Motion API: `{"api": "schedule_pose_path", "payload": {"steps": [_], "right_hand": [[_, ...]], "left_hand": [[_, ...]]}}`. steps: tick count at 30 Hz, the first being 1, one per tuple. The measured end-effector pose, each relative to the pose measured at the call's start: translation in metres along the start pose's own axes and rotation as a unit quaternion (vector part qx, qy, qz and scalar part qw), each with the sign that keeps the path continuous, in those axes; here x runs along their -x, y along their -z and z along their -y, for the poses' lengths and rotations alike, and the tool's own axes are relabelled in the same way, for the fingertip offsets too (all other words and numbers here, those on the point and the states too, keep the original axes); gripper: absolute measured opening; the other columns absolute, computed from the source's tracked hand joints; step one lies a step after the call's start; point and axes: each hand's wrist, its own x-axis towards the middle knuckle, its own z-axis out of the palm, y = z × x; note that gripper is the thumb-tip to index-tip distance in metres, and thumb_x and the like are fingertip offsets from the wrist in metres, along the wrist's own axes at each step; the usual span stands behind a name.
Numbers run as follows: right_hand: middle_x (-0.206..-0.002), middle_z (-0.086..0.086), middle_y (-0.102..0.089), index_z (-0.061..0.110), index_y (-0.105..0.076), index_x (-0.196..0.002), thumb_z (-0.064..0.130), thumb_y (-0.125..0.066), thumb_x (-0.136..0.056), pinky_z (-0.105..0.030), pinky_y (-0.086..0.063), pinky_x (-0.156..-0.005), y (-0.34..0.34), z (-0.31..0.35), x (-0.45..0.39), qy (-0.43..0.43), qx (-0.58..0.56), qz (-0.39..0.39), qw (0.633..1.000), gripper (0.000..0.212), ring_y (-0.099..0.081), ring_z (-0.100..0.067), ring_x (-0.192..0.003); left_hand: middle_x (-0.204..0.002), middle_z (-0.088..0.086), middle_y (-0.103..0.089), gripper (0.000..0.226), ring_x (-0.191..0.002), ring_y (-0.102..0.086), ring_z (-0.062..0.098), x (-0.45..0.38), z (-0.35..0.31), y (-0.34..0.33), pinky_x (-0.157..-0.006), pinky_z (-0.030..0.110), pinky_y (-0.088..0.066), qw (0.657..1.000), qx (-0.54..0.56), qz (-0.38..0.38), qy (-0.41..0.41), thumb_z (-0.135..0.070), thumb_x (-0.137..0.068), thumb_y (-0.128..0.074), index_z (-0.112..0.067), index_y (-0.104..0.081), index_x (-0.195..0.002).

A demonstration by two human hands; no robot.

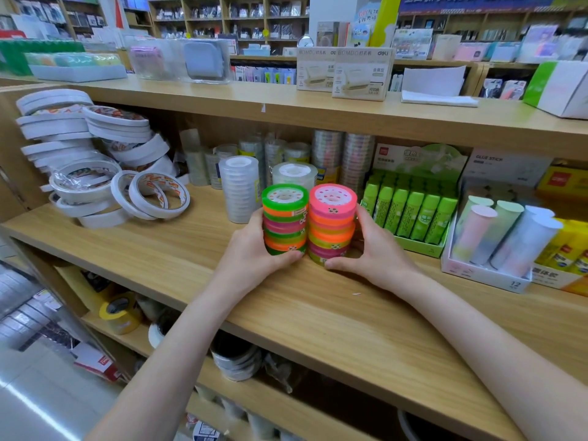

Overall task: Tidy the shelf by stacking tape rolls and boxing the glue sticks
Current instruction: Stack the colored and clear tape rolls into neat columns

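Observation:
Two stacks of bright tape rolls stand side by side on the wooden shelf [318, 307]. The left stack [284, 219] has a green roll on top; my left hand [254, 249] grips its left side. The right stack [332, 224] has a pink roll on top; my right hand [375, 253] grips its right side. Both thumbs curl under the front of the stacks. Green glue sticks [410, 211] stand in a green display box to the right. Pastel glue sticks [502, 237] lean in a white box [483, 275] further right.
A jumbled pile of white double-sided tape rolls [95, 167] lies at the shelf's left. Clear tape stacks [239, 189] stand behind the bright stacks. Yellow glue boxes [563, 249] sit at far right. The shelf board above [286, 106] overhangs. Lower shelves hold a yellow tape roll [121, 313].

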Motion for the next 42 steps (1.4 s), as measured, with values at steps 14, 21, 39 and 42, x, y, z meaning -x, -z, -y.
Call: {"api": "schedule_pose_path", "payload": {"steps": [14, 21, 39, 42], "right_hand": [[-0.129, 0.015, -0.037, 0.027, -0.008, -0.145, 0.014, -0.079, -0.070, -0.020, -0.034, -0.102, 0.004, -0.008, -0.005, -0.001, -0.078, 0.083, 0.994, 0.104, -0.041, -0.004, -0.122], [-0.131, 0.013, -0.040, 0.029, -0.011, -0.144, 0.010, -0.079, -0.069, -0.023, -0.036, -0.104, 0.004, -0.011, -0.007, 0.001, -0.094, 0.079, 0.992, 0.102, -0.043, -0.006, -0.123], [-0.126, -0.002, -0.056, 0.027, -0.019, -0.143, 0.029, -0.084, -0.062, -0.027, -0.045, -0.083, 0.003, 0.004, 0.000, -0.056, 0.005, -0.018, 0.998, 0.104, -0.056, -0.015, -0.096], [-0.125, -0.003, -0.056, 0.027, -0.020, -0.142, 0.026, -0.084, -0.063, -0.029, -0.046, -0.086, 0.005, 0.005, 0.001, -0.062, -0.006, -0.013, 0.998, 0.101, -0.057, -0.015, -0.097]], "left_hand": [[-0.130, -0.003, -0.052, 0.100, -0.120, -0.051, 0.009, -0.007, 0.019, 0.018, -0.103, 0.034, -0.042, 0.980, 0.108, 0.160, 0.038, -0.030, -0.052, -0.086, -0.024, -0.031, -0.136], [-0.116, -0.014, -0.055, 0.081, -0.105, -0.056, 0.007, -0.008, 0.013, 0.014, -0.090, 0.024, -0.048, 0.990, 0.071, 0.115, 0.031, -0.024, -0.058, -0.086, -0.034, -0.038, -0.123], [-0.127, 0.007, -0.056, 0.101, -0.114, -0.052, 0.026, 0.013, -0.011, -0.012, -0.072, 0.013, -0.027, 0.994, -0.088, -0.063, 0.005, -0.026, -0.067, -0.082, -0.012, -0.019, -0.145], [-0.125, 0.007, -0.058, 0.099, -0.113, -0.054, 0.027, 0.014, -0.013, -0.012, -0.071, 0.011, -0.027, 0.995, -0.083, -0.052, -0.001, -0.022, -0.068, -0.081, -0.012, -0.019, -0.145]]}}
